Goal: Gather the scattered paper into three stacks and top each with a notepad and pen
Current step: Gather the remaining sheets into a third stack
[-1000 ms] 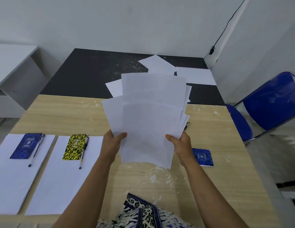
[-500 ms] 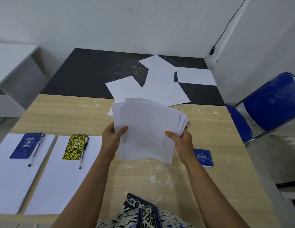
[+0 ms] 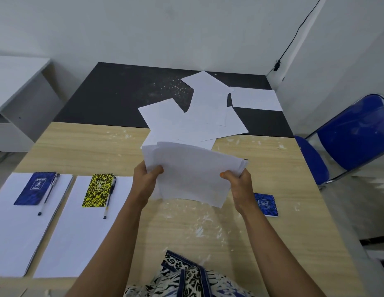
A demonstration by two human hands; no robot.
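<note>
At frame centre we pinch the limp, slippery sheaf of white paper sheets (image 3: pixel 193 174) by its side edges, left hand (image 3: pixel 145 181) and right hand (image 3: pixel 240 185) both gripping; it sags unless supported.

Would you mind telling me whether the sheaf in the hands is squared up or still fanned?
Still fanned: the sheaf shows staggered sheet edges at its top and right corner, gripped by left hand and right hand.

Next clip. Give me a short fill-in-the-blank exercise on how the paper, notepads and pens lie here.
1. Both hands hold a bundle of ____ above the wooden table.
2. The notepad on the middle stack is black and ____.
3. The blue notepad by the right hand lies on the bare ____.
4. Finished stacks, each with notepad and pen, number ____.

Missing words: paper; yellow; table; two
</note>
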